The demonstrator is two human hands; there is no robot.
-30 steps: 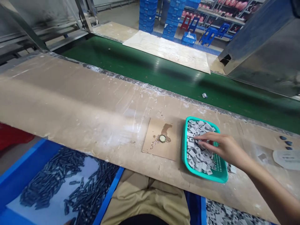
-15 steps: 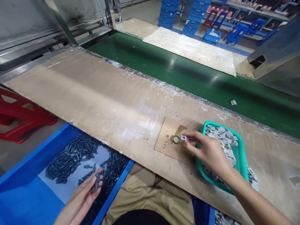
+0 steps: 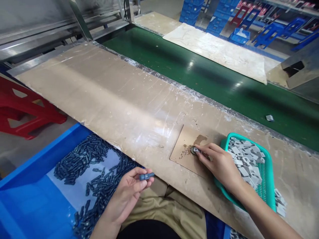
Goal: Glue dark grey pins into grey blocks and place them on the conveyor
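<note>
Two bare hands by the turquoise mesh basket point(image 3: 269, 166), a small piece pinched in each.
From where I stand, the basket is perforated plastic, heaped with angular grey-white blocks point(image 3: 249, 162), on the scuffed brown tabletop point(image 3: 99, 89). Just left of it, the right hand point(image 3: 221, 162) has thumb and fingers nearly together on one hard-edged block point(image 3: 197, 150), held at a small round dish point(image 3: 192, 151) on flat cardboard point(image 3: 180, 152); whether they touch, I can't tell. Farther left of the basket, the left hand point(image 3: 127, 189), fingers curled, grips a slim, stepped dark peg point(image 3: 146, 176) near a smooth blue bin point(image 3: 42, 152) of similar pegs point(image 3: 74, 159).
</note>
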